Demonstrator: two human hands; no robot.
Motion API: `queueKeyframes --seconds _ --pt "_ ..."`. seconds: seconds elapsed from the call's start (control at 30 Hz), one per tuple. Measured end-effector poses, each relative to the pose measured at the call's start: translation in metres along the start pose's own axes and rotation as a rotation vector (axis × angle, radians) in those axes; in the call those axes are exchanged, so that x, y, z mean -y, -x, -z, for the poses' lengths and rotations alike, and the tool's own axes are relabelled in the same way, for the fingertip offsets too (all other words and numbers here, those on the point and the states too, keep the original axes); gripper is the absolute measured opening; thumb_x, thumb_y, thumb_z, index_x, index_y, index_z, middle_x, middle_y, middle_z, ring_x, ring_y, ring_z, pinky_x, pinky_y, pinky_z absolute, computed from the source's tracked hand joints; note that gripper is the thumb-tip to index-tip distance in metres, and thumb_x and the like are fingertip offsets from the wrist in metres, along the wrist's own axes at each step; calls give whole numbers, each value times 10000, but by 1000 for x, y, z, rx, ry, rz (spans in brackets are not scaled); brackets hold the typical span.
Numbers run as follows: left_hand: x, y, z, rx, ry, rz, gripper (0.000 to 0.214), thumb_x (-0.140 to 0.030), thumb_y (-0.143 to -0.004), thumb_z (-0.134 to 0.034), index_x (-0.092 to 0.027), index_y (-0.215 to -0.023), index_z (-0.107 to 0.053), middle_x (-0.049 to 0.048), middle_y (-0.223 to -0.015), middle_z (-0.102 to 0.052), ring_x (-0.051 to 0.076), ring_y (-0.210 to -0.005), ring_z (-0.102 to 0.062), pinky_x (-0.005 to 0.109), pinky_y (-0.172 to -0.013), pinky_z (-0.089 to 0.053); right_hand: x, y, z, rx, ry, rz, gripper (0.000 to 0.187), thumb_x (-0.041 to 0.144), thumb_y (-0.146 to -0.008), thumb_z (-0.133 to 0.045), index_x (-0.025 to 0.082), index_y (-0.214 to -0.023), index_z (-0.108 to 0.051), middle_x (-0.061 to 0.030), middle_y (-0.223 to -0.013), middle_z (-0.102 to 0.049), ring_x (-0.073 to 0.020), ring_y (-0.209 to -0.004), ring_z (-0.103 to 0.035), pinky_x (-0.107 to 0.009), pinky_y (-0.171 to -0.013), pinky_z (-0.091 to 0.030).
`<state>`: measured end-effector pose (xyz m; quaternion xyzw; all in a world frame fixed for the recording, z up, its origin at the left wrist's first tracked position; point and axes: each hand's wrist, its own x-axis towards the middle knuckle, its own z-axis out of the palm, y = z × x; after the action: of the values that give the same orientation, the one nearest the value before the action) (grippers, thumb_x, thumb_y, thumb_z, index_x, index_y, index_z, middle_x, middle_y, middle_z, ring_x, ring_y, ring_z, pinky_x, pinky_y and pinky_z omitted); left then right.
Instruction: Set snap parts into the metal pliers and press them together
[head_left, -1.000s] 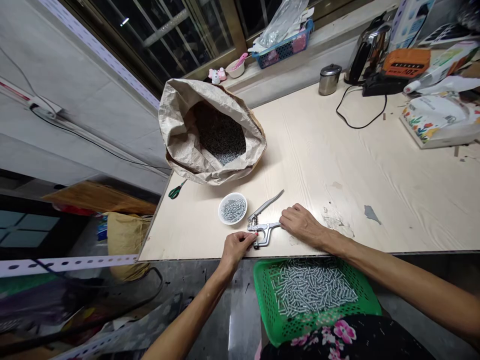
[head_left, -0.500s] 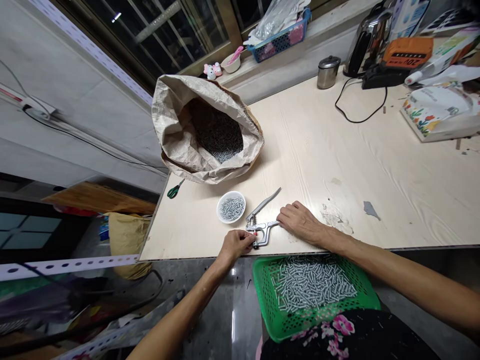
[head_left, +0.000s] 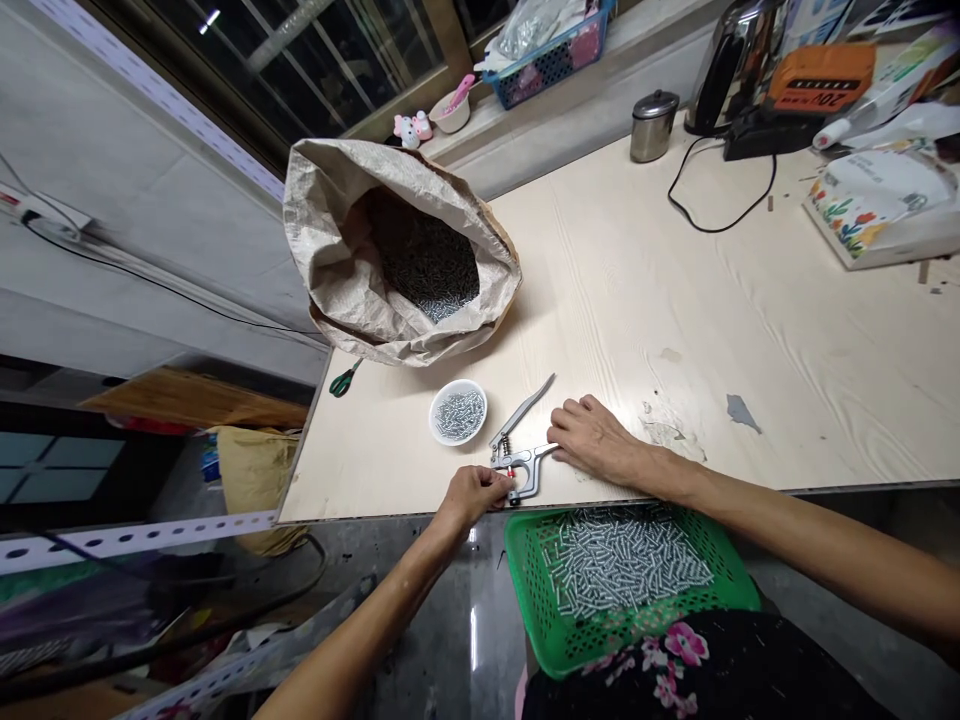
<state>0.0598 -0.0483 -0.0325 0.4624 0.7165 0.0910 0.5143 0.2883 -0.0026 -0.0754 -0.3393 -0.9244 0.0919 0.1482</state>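
Note:
Silver snap-fastener pliers lie near the table's front edge, their upper handle raised away from the lower one and a small red part showing at the jaw. My right hand is closed on the end of the lower handle. At the jaw, my left hand is pinched; whatever its fingertips hold is too small or hidden to make out. Just beyond the left hand stands a white bowl of small silver metal pieces. Below the table edge, a green basket holds many small silver screw-like pieces.
A large open sack with dark metal pieces inside stands at the back left. Green-handled scissors lie by the left edge. Farther back are a metal canister, a black cable and a tissue pack.
The camera view has shifted slightly. Both hands stay at the pliers, with the left fingers still pinched at the jaw and the right hand on the handle.

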Motion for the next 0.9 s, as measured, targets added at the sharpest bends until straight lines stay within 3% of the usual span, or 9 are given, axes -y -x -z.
queueKeyframes --seconds 0.13,0.23,0.33,0.47,0.67,0.73,0.8,0.9 --pt "2 1 -1 -6 -37 -23 472 -587 -524 -683 -132 -502 -561 -22 -469 -486 92 -490 -411 236 -521 -305 -20 -6 12 35 -79 -7 816 558 -667 -732 149 -1310 -440 -193 -1408 -369 -364 -1282 -284 -494 -980 -280" --pt "4 2 -1 -19 -50 -36 473 -592 -538 -675 -135 -508 -558 -25 -475 -475 92 -494 -398 238 -522 -290 -34 -17 19 152 -66 26 978 578 -583 -767 153 -1374 -381 -197 -1431 -345 -396 -1315 -240 -538 -1009 -261" --pt "6 2 -2 -17 -61 -54 468 -590 -550 -665 -138 -505 -554 -29 -467 -454 95 -500 -391 242 -525 -292 -39 -26 23 214 -57 47 966 547 -536 -796 159 -1338 -421 -177 -1337 -447 -379 -1225 -360 -502 -961 -327" --pt "9 -1 -2 -13 -71 -70 466 -589 -567 -663 -141 -501 -553 -33 -456 -438 102 -507 -403 244 -528 -310 -40 -30 26 206 -59 42 936 559 -500 -806 135 -1263 -469 -156 -1189 -525 -327 -1050 -458 -430 -850 -382" --pt "10 7 -3 -69 -282 -105 385 -473 -721 -611 -141 -528 -582 -9 -518 -486 124 -532 -464 252 -552 -360 -38 -25 24 140 -43 57 617 519 -566 -806 168 -1015 -568 -100 -1012 -556 -259 -908 -458 -339 -689 -359" --pt "7 14 -8 -211 -440 -221 315 -408 -783 -588 -144 -617 -632 27 -646 -558 159 -629 -532 272 -607 -411 -34 -21 24 127 -47 41 516 481 -597 -807 173 -942 -579 -88 -970 -554 -245 -883 -453 -326 -658 -351" --pt "1 19 -17 -362 -575 -438 227 -359 -836 -565 -162 -800 -671 69 -854 -606 204 -809 -575 312 -715 -460 -29 -18 23 111 -63 27 443 429 -627 -807 168 -907 -582 -84 -952 -552 -233 -874 -452 -322 -654 -359" --pt "-15 12 -32 -392 -695 -746 312 -341 -853 -580 -178 -1119 -593 124 -1172 -560 260 -1078 -512 409 -899 -453 -25 -14 22 90 -85 5 415 377 -641 -811 155 -910 -586 -90 -954 -548 -227 -881 -457 -320 -670 -386"
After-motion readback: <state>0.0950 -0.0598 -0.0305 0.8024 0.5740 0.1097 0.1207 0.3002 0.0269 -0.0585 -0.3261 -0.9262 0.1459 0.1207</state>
